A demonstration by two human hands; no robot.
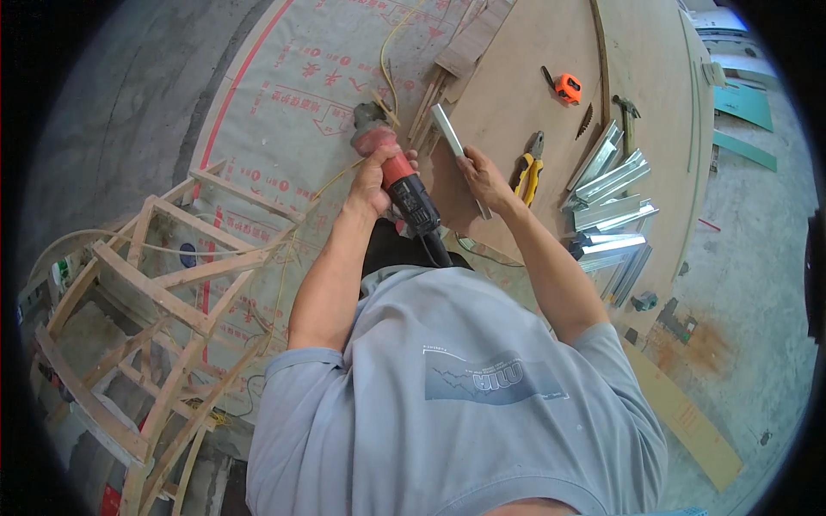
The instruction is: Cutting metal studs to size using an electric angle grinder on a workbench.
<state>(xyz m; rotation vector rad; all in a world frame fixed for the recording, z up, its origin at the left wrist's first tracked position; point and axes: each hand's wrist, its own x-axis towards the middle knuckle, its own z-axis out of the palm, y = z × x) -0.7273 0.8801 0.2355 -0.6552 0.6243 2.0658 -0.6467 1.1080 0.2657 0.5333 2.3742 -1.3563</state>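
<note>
My left hand is wrapped round the red and black body of an angle grinder. The grinder's head points away from me over the printed floor sheet, and its cord end comes back toward my waist. A narrow silver metal channel is gripped in my right hand, tilted with its far end up and to the left. Pliers with yellow and black handles lie on the wooden board just right of that hand. The grinder's disc cannot be made out clearly.
Cut metal channels are heaped on the board's right part, near a hammer, a saw blade and an orange tape measure. A wooden frame stands at the left. A yellow cord crosses the floor sheet.
</note>
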